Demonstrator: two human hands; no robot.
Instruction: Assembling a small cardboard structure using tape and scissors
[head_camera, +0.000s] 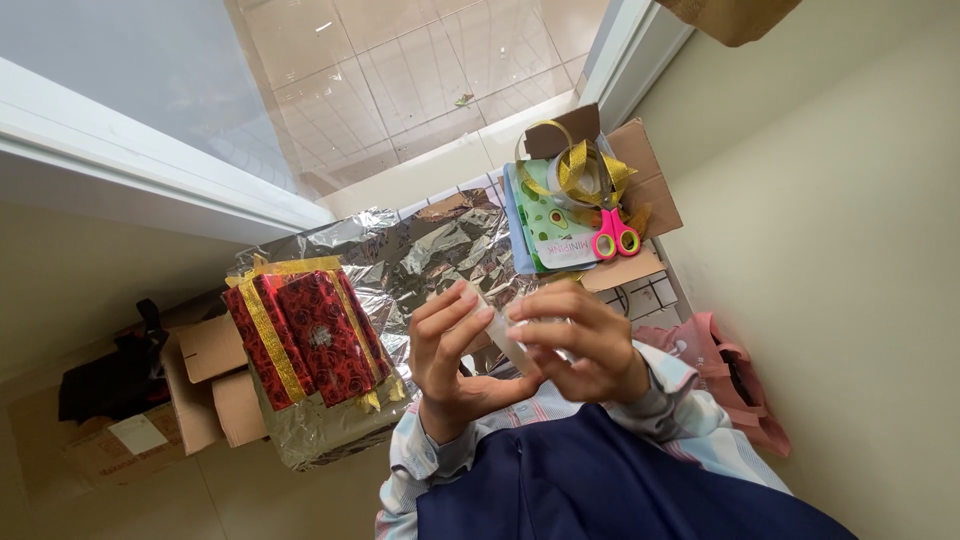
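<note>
**Both hands raised over the foil, working a clear strip**

From my feed I see both hands drawn up close to the chest, wrists bent inward so the palms half face each other. The left hand (450, 345) has its fingers curled, tips pinched on the near end of a small clear strip (505, 335), thumb low beneath it. The right hand (580, 345) arches over from the other side, fingers bent and closed on the same piece. The strip looks thin, glossy and see-through, like tape or plastic film; I cannot tell which. It sits between the two hands, above the edge of the foil sheet.

The sleeves are pale with thin stripes, over a dark blue garment (600, 480).

Below the hands lies a crumpled silver foil sheet (420, 250), shiny and heavily creased. On its left part rest two boxes wrapped in red rose-patterned paper (310, 335), banded with gold ribbon. Beyond the foil is an open cardboard box (645, 190) with a stack of coloured paper sheets (545, 225), a loop of gold ribbon (580, 165) and pink-handled scissors (615, 238) on top. A pink bag (730, 375) lies to the right of the right forearm, and more cardboard boxes (210, 380) sit at the left.
</note>
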